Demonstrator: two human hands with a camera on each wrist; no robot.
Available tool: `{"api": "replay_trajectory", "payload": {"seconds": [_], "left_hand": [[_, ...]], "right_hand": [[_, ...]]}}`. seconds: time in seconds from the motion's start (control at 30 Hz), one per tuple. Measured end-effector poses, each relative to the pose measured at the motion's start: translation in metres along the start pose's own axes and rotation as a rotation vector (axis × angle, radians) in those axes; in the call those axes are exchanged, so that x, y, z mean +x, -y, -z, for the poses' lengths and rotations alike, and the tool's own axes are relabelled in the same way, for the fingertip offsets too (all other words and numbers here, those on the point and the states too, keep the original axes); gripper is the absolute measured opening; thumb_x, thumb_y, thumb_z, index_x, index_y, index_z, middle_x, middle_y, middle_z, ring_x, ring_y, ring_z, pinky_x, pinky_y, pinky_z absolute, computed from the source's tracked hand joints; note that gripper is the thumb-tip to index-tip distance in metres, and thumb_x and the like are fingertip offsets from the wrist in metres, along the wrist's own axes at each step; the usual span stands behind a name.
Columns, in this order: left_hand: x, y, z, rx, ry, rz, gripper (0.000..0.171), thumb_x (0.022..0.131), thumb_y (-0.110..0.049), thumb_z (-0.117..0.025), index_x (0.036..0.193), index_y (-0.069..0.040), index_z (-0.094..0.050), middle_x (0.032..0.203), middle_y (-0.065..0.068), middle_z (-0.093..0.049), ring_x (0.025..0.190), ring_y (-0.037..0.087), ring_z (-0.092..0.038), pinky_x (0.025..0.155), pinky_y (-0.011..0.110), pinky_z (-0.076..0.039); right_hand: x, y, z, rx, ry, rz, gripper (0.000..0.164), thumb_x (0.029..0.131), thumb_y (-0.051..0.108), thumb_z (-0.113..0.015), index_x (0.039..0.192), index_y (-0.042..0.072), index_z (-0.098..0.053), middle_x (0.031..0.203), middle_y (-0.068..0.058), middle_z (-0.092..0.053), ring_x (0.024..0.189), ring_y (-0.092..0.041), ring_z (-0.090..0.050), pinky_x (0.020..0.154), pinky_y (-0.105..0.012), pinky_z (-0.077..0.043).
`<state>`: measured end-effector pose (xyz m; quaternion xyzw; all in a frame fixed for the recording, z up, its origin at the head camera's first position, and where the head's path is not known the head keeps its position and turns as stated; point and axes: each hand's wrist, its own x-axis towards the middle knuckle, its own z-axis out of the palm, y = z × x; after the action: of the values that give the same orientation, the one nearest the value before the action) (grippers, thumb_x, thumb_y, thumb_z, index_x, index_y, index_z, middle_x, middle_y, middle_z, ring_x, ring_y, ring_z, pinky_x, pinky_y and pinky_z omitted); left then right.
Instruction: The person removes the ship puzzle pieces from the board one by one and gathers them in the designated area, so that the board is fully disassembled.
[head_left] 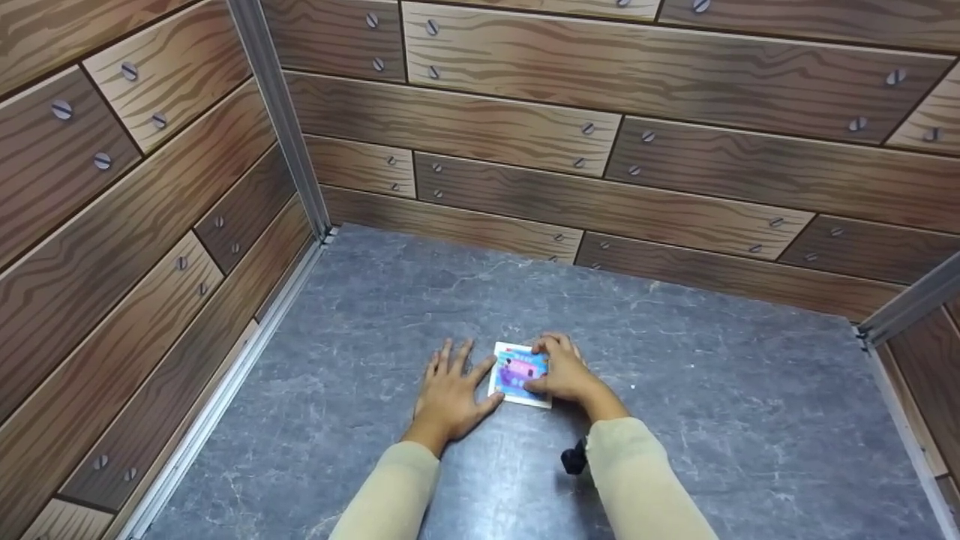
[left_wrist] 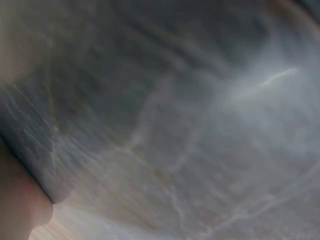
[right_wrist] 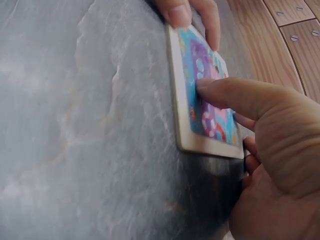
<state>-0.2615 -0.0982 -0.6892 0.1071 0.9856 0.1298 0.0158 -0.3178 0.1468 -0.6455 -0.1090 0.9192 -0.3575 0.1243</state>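
A small square picture board (head_left: 516, 373) with a white frame and a bright blue, pink and purple picture lies on the grey floor panel. My right hand (head_left: 568, 370) holds it from the right. In the right wrist view the right thumb (right_wrist: 220, 92) presses on the picture while other fingers bend at the board's far side, partly hidden. Spread flat at the left, my left hand (head_left: 452, 394) touches the frame's left edge with thumb and index finger. The left wrist view catches only blurred grey surface and a bit of skin.
Wood-plank-patterned walls (head_left: 480, 112) rise at the back and both sides. Metal corner posts (head_left: 279, 105) and a rail (head_left: 225, 420) edge the marbled grey surface (head_left: 720, 420). A small black device (head_left: 575, 457) sits by the right sleeve.
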Motion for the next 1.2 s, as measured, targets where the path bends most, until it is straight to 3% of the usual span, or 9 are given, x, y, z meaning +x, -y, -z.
{"api": "replay_trajectory", "payload": {"seconds": [0.2, 0.4, 0.73, 1.2], "left_hand": [[0.001, -0.002, 0.004, 0.023, 0.014, -0.003, 0.077, 0.100, -0.086, -0.035, 0.168, -0.048, -0.036, 0.183, 0.003, -0.021, 0.172, 0.041, -0.010, 0.137, 0.064, -0.017], [0.001, -0.001, 0.008, 0.052, 0.007, -0.075, 0.078, 0.104, -0.079, -0.036, 0.170, -0.038, -0.035, 0.183, -0.001, -0.024, 0.172, 0.034, -0.015, 0.138, 0.057, -0.022], [0.000, 0.009, 0.005, 0.042, 0.020, -0.079, 0.083, 0.102, -0.083, -0.035, 0.170, -0.037, -0.034, 0.182, -0.002, -0.026, 0.171, 0.033, -0.020, 0.135, 0.061, -0.027], [0.004, 0.003, 0.001, 0.030, 0.015, -0.094, 0.083, 0.101, -0.086, -0.031, 0.170, -0.039, -0.035, 0.182, -0.005, -0.026, 0.171, 0.031, -0.021, 0.134, 0.062, -0.028]], "right_hand": [[-0.006, -0.008, 0.006, -0.036, -0.014, 0.050, 0.063, 0.083, 0.032, -0.096, 0.129, 0.006, -0.062, 0.165, -0.020, -0.043, 0.156, -0.047, -0.039, 0.129, -0.064, -0.035], [-0.011, -0.008, 0.009, -0.139, -0.058, 0.014, 0.067, 0.081, 0.043, -0.096, 0.132, 0.012, -0.066, 0.147, -0.016, -0.050, 0.144, -0.041, -0.044, 0.124, -0.064, -0.036], [-0.010, 0.000, 0.002, -0.113, -0.038, -0.057, 0.070, 0.079, 0.038, -0.098, 0.134, 0.010, -0.066, 0.146, -0.016, -0.052, 0.143, -0.039, -0.045, 0.123, -0.062, -0.039], [-0.010, 0.007, 0.010, -0.124, -0.027, -0.113, 0.066, 0.074, 0.030, -0.101, 0.125, 0.009, -0.063, 0.140, -0.019, -0.051, 0.137, -0.043, -0.045, 0.115, -0.064, -0.039]]}}
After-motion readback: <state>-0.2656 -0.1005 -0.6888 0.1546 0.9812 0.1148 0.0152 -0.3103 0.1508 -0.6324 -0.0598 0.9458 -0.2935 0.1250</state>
